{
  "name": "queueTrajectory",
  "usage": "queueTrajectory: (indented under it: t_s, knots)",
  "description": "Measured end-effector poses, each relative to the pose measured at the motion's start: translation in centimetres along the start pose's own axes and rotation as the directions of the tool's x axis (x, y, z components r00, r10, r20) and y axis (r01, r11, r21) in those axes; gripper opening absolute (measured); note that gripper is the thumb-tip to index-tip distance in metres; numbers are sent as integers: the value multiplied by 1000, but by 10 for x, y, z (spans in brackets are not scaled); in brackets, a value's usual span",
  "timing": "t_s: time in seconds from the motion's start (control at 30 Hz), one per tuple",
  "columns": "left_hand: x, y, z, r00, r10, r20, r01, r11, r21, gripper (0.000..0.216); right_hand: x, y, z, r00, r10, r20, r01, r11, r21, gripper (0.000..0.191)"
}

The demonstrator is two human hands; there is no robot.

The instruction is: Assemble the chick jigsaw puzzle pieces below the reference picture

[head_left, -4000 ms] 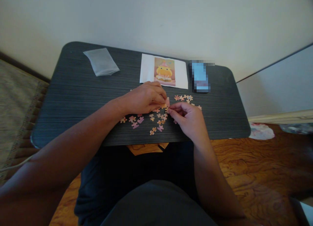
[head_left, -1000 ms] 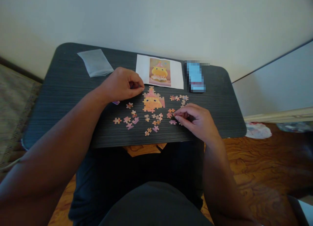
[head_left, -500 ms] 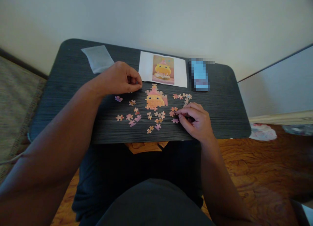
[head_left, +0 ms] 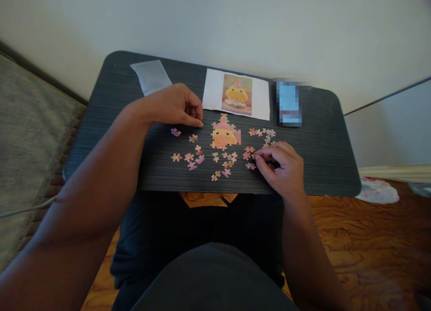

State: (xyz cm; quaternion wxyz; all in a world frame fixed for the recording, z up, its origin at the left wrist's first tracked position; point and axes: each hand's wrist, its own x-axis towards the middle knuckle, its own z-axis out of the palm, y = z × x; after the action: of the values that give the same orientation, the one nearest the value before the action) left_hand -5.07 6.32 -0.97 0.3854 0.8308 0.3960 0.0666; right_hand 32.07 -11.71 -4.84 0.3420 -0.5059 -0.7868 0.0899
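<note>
A partly joined jigsaw puzzle (head_left: 225, 136) of a yellow face with a pink hat lies mid-table. Just left of its top, my left hand (head_left: 182, 105) hovers low with thumb and fingers pinched together; anything between them is hidden. My right hand (head_left: 282, 167) rests at the right, thumb and forefinger closed beside some orange puzzle pieces (head_left: 247, 155). Whether a piece is in that pinch cannot be seen. A purple puzzle piece (head_left: 250, 166) lies just below those fingertips. Loose pink and tan pieces (head_left: 189, 157) are spread left of and below the joined part.
Behind the puzzle lies a white sheet (head_left: 212, 91) with a printed picture of the yellow character. A blurred phone (head_left: 288, 102) is at its right, a clear plastic bag (head_left: 151, 75) at its left. The dark table (head_left: 323, 145) meets a pale wall.
The camera view has turned left, so everything sits farther right in the picture. My left hand has dropped slightly toward me, covering a piece that showed under it. My right hand stays by the orange pieces.
</note>
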Motion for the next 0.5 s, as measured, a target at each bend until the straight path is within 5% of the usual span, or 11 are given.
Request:
queueTrajectory:
  t_s: [0.2, 0.5]
  knots:
    - [6, -18, -2, 996, 84, 4, -83, 994, -71, 28, 3, -26, 10, 994, -105, 10, 103, 990, 96, 9]
    - [6, -24, -1, 999, 49, -20, -52, 970, -236, 27, 6, -46, 32, 973, -188, 135, 181, 981, 64, 7]
